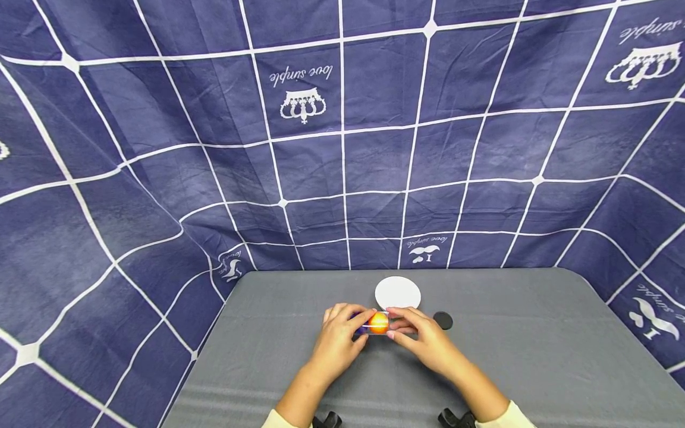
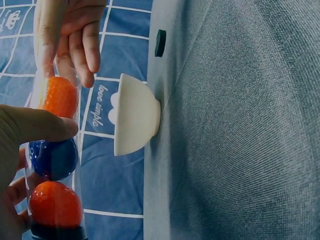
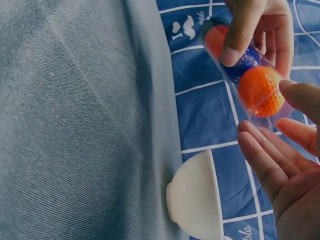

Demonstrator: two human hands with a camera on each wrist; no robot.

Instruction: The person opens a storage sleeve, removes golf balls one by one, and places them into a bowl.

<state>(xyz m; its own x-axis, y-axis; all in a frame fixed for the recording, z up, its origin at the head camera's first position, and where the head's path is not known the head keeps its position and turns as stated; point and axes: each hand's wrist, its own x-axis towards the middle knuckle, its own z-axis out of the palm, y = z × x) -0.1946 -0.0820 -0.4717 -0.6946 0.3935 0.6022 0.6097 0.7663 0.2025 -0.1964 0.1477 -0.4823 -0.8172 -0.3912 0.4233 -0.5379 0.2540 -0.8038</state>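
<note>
Above the grey cloth-covered table (image 1: 535, 339), the left hand (image 1: 338, 337) grips a clear plastic tube (image 1: 370, 325) containing orange (image 3: 261, 91), blue (image 2: 54, 161) and red-orange balls (image 2: 56, 204); the right hand (image 1: 425, 337) pinches its rim, near the white round bowl (image 1: 398, 292).

Pale cream sleeves (image 1: 507, 417) ending at the forearms, bare hands (image 1: 337, 337), black rounded fittings (image 1: 448, 418) beside the sleeves

A navy fabric backdrop (image 1: 377, 157), patterned with a white grid, hung behind and to both sides of the grey tablecloth (image 1: 514, 345). Its white crown prints (image 1: 302, 106) and moustache prints (image 1: 424, 250) were inverted. A white bowl (image 1: 398, 292) stood upright on the tablecloth, near the far edge.
</note>
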